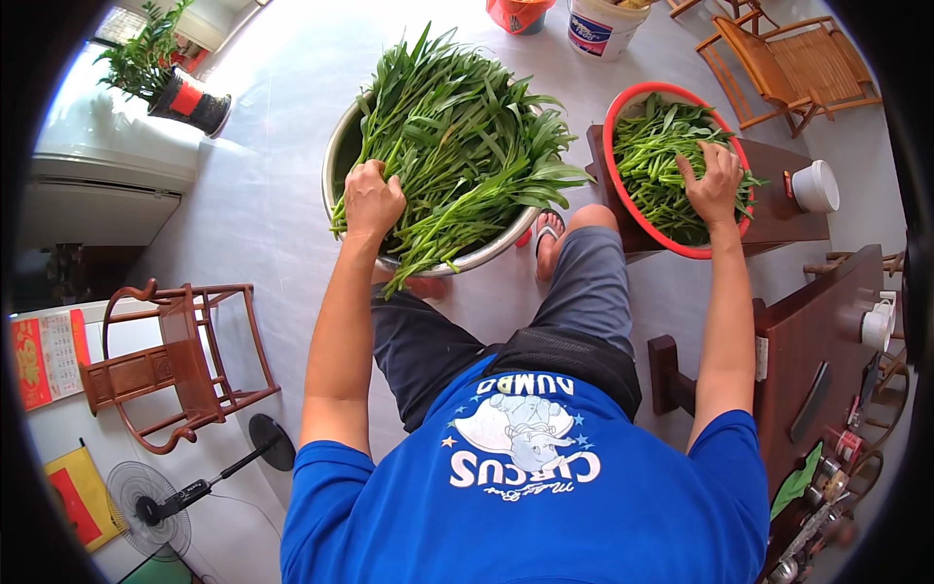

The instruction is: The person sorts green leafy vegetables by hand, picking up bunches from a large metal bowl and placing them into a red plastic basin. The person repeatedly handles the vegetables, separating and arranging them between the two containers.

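A wide metal basin [337, 146] is heaped with long leafy green stems [452, 139] that look like water spinach. My left hand [373, 201] is at its near left side, fingers curled around some of the stems. Several stems hang over the near rim. To the right, a red-rimmed basin [611, 157] rests on a dark wooden bench and holds shorter green pieces [646, 157]. Over its right part is my right hand [715, 182], thumb and fingers spread, fingertips at the greens; I see nothing gripped in it.
The dark wooden bench [784, 186] also bears a white tub [816, 186]. A wooden table [803, 328] with cups stands at right. A bamboo chair [795, 66] and a white bucket [606, 29] are ahead. On the left are a wooden armchair [190, 354], a standing fan [153, 507] and a potted plant [190, 98].
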Motion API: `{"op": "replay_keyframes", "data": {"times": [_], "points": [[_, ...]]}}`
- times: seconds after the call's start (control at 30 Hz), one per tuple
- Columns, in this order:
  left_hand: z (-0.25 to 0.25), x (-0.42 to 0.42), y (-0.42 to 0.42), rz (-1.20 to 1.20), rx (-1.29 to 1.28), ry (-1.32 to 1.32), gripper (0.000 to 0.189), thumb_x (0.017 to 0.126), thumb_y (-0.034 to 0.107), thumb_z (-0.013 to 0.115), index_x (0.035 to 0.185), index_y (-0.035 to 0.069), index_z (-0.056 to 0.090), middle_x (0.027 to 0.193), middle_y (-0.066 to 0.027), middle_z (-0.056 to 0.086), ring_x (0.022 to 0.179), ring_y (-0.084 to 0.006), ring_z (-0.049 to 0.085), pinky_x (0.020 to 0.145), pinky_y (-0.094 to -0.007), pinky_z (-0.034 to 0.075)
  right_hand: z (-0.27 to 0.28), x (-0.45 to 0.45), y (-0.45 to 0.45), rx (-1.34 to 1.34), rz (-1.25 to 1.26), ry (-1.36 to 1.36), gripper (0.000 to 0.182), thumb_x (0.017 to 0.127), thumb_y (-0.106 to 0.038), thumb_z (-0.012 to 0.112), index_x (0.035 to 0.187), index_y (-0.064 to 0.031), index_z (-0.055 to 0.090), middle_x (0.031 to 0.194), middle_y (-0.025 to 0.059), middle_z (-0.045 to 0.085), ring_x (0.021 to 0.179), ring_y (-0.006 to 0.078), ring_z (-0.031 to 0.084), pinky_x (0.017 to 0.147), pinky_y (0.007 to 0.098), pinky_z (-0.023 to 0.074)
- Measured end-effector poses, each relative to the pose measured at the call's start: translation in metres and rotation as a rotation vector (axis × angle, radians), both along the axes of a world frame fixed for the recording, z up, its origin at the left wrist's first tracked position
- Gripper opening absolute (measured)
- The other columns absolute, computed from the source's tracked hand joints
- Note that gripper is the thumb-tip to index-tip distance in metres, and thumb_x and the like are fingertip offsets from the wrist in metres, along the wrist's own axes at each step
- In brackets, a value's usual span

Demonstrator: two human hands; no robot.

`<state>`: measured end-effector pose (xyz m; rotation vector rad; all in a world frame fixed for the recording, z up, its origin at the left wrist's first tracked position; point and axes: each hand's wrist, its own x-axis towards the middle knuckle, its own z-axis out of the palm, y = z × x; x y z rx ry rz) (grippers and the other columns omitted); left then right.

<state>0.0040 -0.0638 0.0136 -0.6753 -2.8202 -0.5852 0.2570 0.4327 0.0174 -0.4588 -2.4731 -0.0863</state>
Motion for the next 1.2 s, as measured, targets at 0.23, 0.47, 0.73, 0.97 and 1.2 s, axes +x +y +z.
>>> {"op": "replay_keyframes", "data": {"times": [0.23, 0.47, 0.73, 0.97, 1.2], "points": [[-0.001, -0.019, 0.01, 0.147, -0.016, -0.258, 0.021, 0.086, 0.014, 0.068, 0.101, 0.001, 0.074, 0.112, -0.022, 0.068, 0.107, -0.0401, 0.065, 0.094, -0.0468, 0.052, 0.052, -0.067, -0.165, -0.232, 0.477, 0.105, 0.048, 0.085, -0.039, 0.078, 0.114, -0.0028, 0.068, 0.115, 0.0165, 0.063, 0.112, 0.0326, 0.055, 0.095, 0.0482, 0.0404], [0.014, -0.012, -0.004, 0.227, 0.722, -0.371, 0.018, 0.092, 0.008, 0.072, 0.106, -0.001, 0.077, 0.089, -0.0098, 0.076, 0.074, -0.014, 0.067, 0.069, -0.0285, 0.053, 0.0, -0.106, -0.287, -0.332, 0.842, -0.337, 0.052, 0.093, -0.039, 0.069, 0.131, -0.0042, 0.062, 0.124, 0.0176, 0.061, 0.12, 0.0343, 0.055, 0.102, 0.0466, 0.0392], [0.042, 0.004, -0.033, 0.203, 1.11, -0.587, 0.019, 0.094, 0.003, 0.07, 0.111, -0.005, 0.075, 0.093, -0.0067, 0.075, 0.077, -0.0095, 0.065, 0.068, -0.0225, 0.052, -0.015, -0.109, -0.283, -0.35, 0.841, -0.281, 0.041, 0.095, -0.04, 0.066, 0.116, -0.0051, 0.068, 0.107, 0.0117, 0.068, 0.107, 0.0313, 0.06, 0.094, 0.0454, 0.041], [0.051, 0.014, -0.046, 0.023, 1.365, -0.779, 0.023, 0.096, 0.0, 0.068, 0.117, -0.009, 0.07, 0.109, -0.0135, 0.074, 0.092, -0.0162, 0.068, 0.085, -0.0284, 0.056, 0.004, -0.13, -0.281, -0.569, 0.804, 0.018, 0.022, 0.091, -0.027, 0.072, 0.092, -0.0052, 0.074, 0.094, 0.0106, 0.074, 0.093, 0.029, 0.063, 0.087, 0.0433, 0.0445], [0.05, 0.022, -0.041, -0.022, 1.269, -0.799, 0.022, 0.096, 0.0, 0.068, 0.117, -0.007, 0.071, 0.11, -0.0123, 0.074, 0.092, -0.0146, 0.067, 0.084, -0.027, 0.054, 0.047, -0.139, -0.282, -0.539, 0.794, 0.29, 0.014, 0.083, -0.008, 0.076, 0.095, -0.0036, 0.072, 0.09, 0.0103, 0.071, 0.087, 0.0297, 0.063, 0.081, 0.0404, 0.0477]]}}
